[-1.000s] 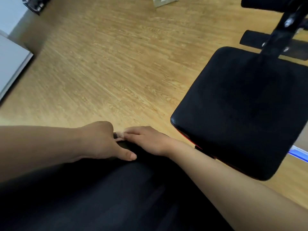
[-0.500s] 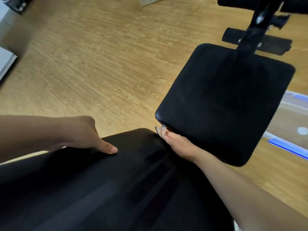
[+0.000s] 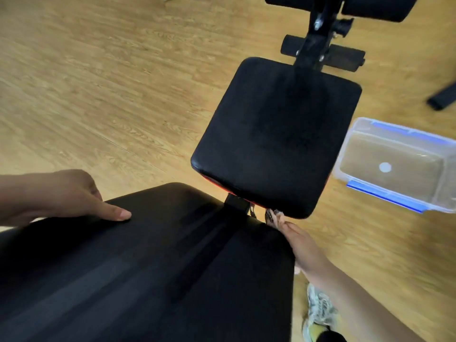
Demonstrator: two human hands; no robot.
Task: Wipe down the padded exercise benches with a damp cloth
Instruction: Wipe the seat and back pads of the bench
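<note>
The left hand (image 3: 61, 193) rested at the left edge of the long back pad (image 3: 148, 267), its thumb lying flat on the top surface and the other fingers curled over the side; it gripped nothing separate. The right hand (image 3: 293, 238) was stretched along the right edge of the same pad, fingers straight and pointing forward toward the gap below the seat pad (image 3: 276, 137). At its fingertips a small patterned thing was visible, which could be the cloth (image 3: 271, 214), but I could not tell if the hand was holding it or only touching it.

Two flat pads were in view, both of one bench: the back pad between the hands and the seat pad just ahead of the right hand. Further ahead were two foam rollers (image 3: 345, 58), the upper one partly cut off. To the right of the right hand stood one clear plastic box (image 3: 399, 134) with blue clips on the wooden floor (image 3: 98, 82). One shoe (image 3: 318, 312) showed under the right forearm.

The pads looked like smooth vinyl over foam, so I judge they would give softly under pressure and feel slippery when wet, while the bench itself seemed heavy and steady. The cloth was probably light and limp, best bunched in the palm.
</note>
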